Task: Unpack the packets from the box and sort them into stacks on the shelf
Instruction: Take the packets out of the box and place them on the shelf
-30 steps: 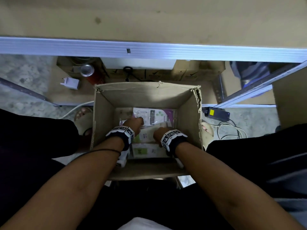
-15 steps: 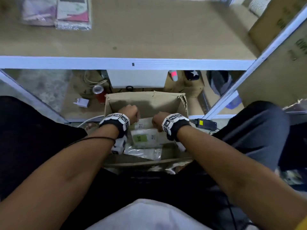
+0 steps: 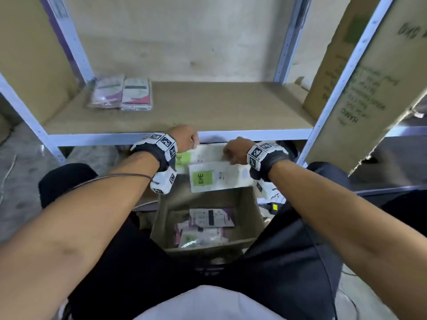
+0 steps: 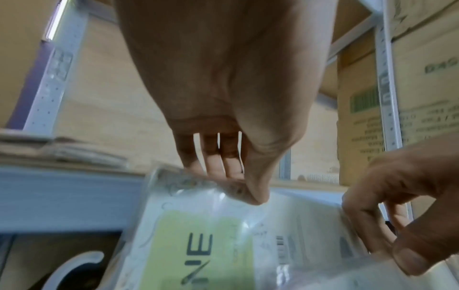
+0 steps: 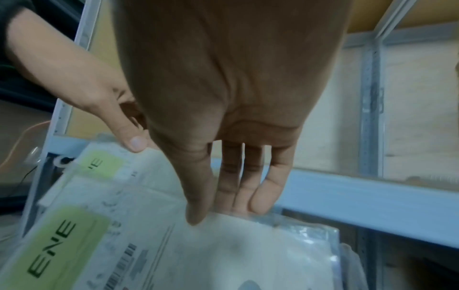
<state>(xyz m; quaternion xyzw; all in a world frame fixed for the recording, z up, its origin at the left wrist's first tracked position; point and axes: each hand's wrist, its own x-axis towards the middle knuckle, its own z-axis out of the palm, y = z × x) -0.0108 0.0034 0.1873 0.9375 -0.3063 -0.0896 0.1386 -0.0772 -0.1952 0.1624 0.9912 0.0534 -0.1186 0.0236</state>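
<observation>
Both hands hold clear-wrapped white packets with a lime-green label reading "ENE", raised above the open brown cardboard box [image 3: 250, 205] and just short of the pale metal front rail of the wooden shelf [image 3: 208, 107]. The left hand [image 3: 183, 138] has its grip closed on the far packet [image 3: 205, 153], thumb and fingers [image 4: 213, 166] pinching its top edge. The right hand [image 3: 234, 150] pinches the top edge of the nearer packet [image 3: 219, 179], which overlaps the far one. Inside the box lie more packets [image 3: 203, 227], white with purple and pink print. On the shelf's left rear sit two flat stacks of purple-and-pink packets [image 3: 121, 94], side by side and touching.
</observation>
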